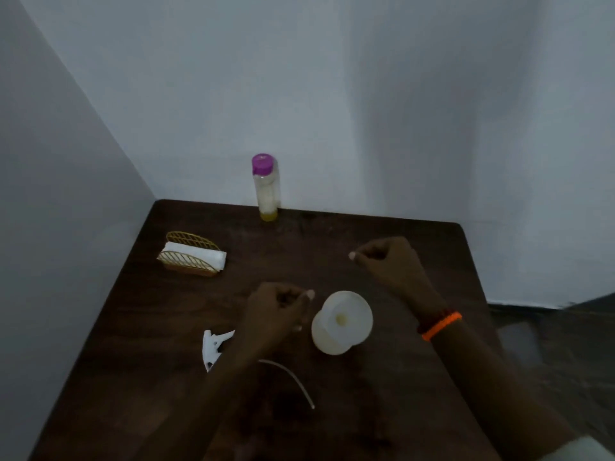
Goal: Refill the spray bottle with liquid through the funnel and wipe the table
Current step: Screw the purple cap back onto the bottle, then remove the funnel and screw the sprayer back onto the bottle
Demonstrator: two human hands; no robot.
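bench (399,394): dark brown wood, shoved into a corner of the walls
back edge: clear bottle (265,191), purple cap, upright
left side: gold napkin holder (191,257) with white napkins
middle: spray bottle (327,334) with funnel (347,319) sitting on top
front left: white spray head (214,347), tube (293,377) trailing off, lying flat
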